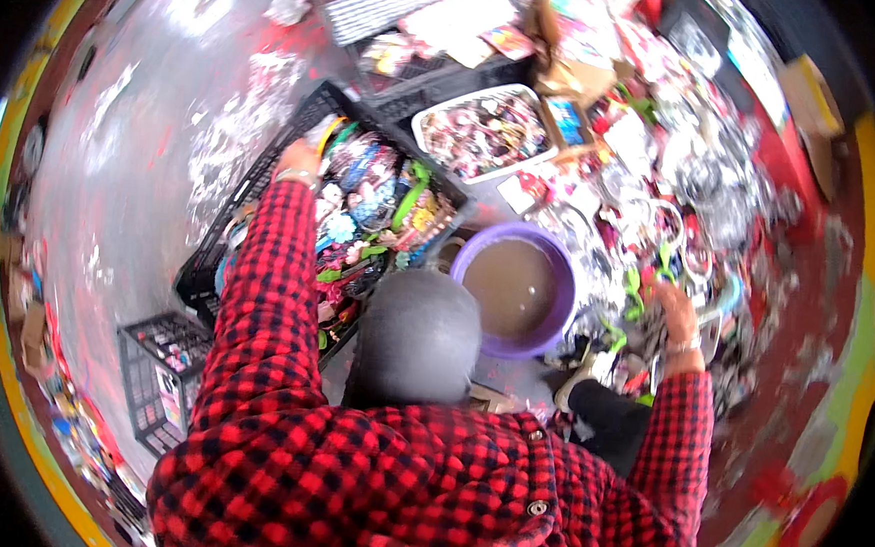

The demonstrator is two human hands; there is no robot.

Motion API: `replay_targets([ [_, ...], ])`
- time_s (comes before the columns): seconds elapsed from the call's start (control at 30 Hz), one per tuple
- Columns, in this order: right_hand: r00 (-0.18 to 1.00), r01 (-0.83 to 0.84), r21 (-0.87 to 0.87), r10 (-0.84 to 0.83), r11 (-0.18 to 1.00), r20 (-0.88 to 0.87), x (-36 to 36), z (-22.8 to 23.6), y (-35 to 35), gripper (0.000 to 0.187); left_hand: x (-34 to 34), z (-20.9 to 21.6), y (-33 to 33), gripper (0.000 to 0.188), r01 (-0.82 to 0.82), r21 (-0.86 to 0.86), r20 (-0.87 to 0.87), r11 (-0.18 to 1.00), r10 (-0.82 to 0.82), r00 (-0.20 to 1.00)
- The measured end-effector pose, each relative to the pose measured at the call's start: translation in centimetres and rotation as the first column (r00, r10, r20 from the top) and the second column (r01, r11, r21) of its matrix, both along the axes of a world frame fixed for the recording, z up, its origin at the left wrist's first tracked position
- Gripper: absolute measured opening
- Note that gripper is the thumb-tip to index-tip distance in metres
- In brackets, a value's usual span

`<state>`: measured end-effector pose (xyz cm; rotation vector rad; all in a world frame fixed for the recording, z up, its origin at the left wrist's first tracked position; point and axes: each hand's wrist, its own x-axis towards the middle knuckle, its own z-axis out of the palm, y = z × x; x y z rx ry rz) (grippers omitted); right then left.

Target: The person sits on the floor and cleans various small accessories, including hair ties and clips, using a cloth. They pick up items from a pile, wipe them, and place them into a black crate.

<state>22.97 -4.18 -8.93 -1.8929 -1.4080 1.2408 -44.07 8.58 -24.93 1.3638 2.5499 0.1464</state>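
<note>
My left hand point(301, 157) reaches into the upper left part of a black plastic crate point(252, 194), close to a yellow band point(330, 133). Its fingers are blurred, so what they hold, if anything, cannot be made out. Inside the crate lie hair ornaments in many colours, among them a bright green band point(412, 194) and a pale blue flower piece point(340, 228). Over a loose pile of accessories on the right, my right hand point(675, 313) is open with its fingers stretched out, beside some bright green pieces point(634, 294).
A purple tub point(568, 292) of murky water stands between the crate and the pile. Behind it sits a white basin point(422, 129) full of small pieces. A small dark basket point(146, 396) is at lower left. Clear plastic wrapping point(709, 175) covers the far right pile.
</note>
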Motion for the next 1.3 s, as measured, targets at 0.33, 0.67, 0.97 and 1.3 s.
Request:
replay_targets([
  [0.33, 0.453, 0.652, -0.049, -0.441, 0.756, -0.774, 12.5, 6.1, -3.3, 0.028, 9.4, 8.1, -8.8, 0.024, 0.044, 0.379, 0.559, 0.924, -0.266, 0.786],
  [0.67, 0.377, 0.623, 0.027, -0.269, 0.782, -0.886, 11.7, 7.3, -6.5, 0.015, 28.8, 30.8, -9.4, 0.027, 0.352, 0.760, 0.412, 0.547, -0.824, 0.390],
  [0.97, 0.807, 0.466, 0.260, -0.286, 0.846, -0.516, 13.8, 4.2, -7.1, 0.012, 46.8, 27.6, -14.7, 0.030, 0.338, 0.663, 0.736, 0.668, -0.665, -0.128],
  [1.3, 0.755, -0.453, -0.237, 0.511, 0.859, 0.411, 9.3, -4.4, -5.3, 0.024, 47.1, 20.0, -10.1, 0.019, 0.122, 0.178, 0.979, 0.977, -0.163, -0.121],
])
